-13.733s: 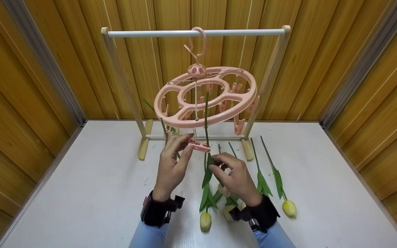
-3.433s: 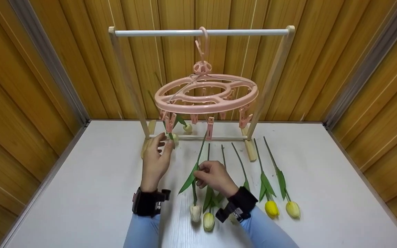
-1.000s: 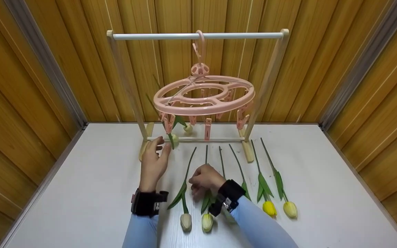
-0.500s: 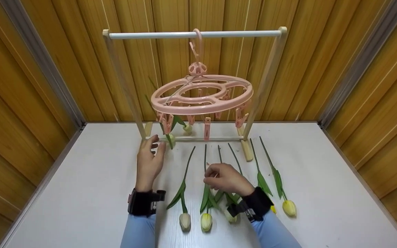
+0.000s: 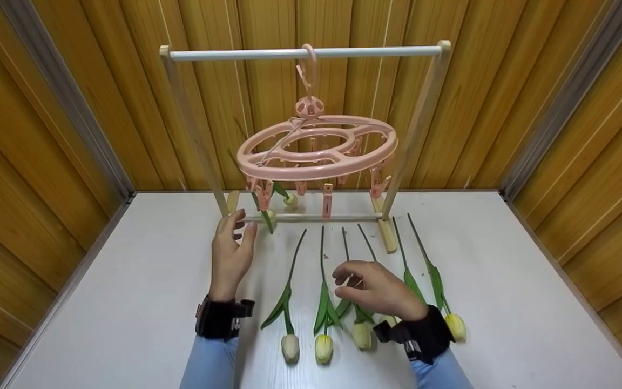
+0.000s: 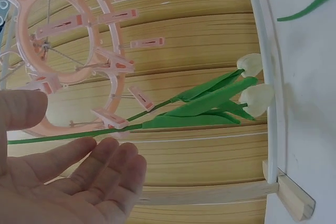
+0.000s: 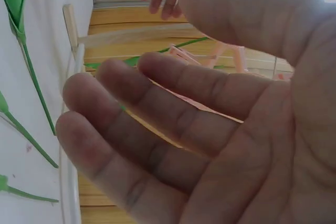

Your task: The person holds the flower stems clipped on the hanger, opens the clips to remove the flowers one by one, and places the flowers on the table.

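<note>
Six artificial tulips [image 5: 324, 348] lie in a loose row on the white bench [image 5: 127, 281], thin dark-green stems toward the rack [image 5: 235, 54], blooms toward the person. The leaves are broad, pointed and bright green; the visible blooms run from dull greyish white at the left to pale yellow at the right, and the right wrist strap [image 5: 424, 335] covers some of those between. Two white tulips [image 6: 199, 109] hang head down from clothespins at the left of the pink hanger [image 5: 316, 173], stems rising past its ring.

The left hand [image 5: 230, 255] is just beside these hanging ones, its grip released, fingers lightly bent; whether a fingertip brushes the nearer stem I cannot tell. The right hand [image 5: 378, 289] hovers over the row, its grip also released, fingers curved and apart from the thumb.

A bare pink clothespin [image 5: 327, 201] hangs straight at the ring's front, with a gap between it and the stem tips below. The rack's right foot [image 5: 388, 236] reaches in close to the stems. Broad white bench stretches left of the left hand and right of the last tulip, each out to wood-patterned wall panels [image 5: 575, 216]; the back edge runs just behind the rack.
</note>
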`<state>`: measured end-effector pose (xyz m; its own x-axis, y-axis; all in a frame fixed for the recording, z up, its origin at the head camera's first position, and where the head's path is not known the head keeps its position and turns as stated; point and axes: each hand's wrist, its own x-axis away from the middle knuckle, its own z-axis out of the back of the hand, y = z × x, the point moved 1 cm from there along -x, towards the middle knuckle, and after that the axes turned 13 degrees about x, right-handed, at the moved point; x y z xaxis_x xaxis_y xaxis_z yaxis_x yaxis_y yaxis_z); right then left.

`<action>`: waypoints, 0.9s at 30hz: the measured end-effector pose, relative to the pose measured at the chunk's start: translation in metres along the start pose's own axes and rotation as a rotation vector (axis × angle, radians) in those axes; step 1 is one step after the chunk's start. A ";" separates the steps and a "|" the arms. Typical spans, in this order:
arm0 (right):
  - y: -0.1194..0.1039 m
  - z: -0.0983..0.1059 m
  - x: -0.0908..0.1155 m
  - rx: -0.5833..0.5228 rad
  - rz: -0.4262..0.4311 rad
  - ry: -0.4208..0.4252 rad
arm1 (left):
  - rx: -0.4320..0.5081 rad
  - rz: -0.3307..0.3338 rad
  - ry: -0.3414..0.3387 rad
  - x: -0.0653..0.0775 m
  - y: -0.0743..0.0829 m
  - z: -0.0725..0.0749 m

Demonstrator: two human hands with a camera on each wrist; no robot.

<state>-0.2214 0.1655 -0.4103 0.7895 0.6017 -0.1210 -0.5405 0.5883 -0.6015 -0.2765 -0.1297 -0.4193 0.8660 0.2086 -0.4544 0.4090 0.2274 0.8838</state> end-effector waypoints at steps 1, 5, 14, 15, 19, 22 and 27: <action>-0.001 0.001 0.001 -0.002 0.003 0.015 | 0.003 -0.006 0.003 -0.001 -0.001 0.000; -0.003 0.004 0.003 -0.011 0.018 0.080 | 0.030 -0.024 0.020 -0.006 -0.005 -0.001; -0.002 0.007 0.001 -0.030 0.086 0.224 | 0.091 -0.082 0.058 -0.025 -0.012 -0.011; -0.002 0.006 0.000 -0.039 0.092 0.242 | 0.087 -0.081 0.062 -0.027 -0.013 -0.012; -0.001 0.003 -0.003 -0.088 0.125 0.319 | 0.072 -0.041 0.062 -0.037 -0.016 -0.016; 0.000 0.000 -0.006 -0.110 0.157 0.386 | 0.077 -0.013 0.040 -0.043 -0.018 -0.019; -0.003 -0.005 -0.010 -0.119 0.215 0.497 | 0.111 0.005 0.000 -0.053 -0.018 -0.022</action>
<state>-0.2267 0.1553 -0.4111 0.7229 0.3566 -0.5918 -0.6906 0.3978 -0.6040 -0.3359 -0.1238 -0.4135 0.8683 0.2095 -0.4496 0.4335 0.1199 0.8931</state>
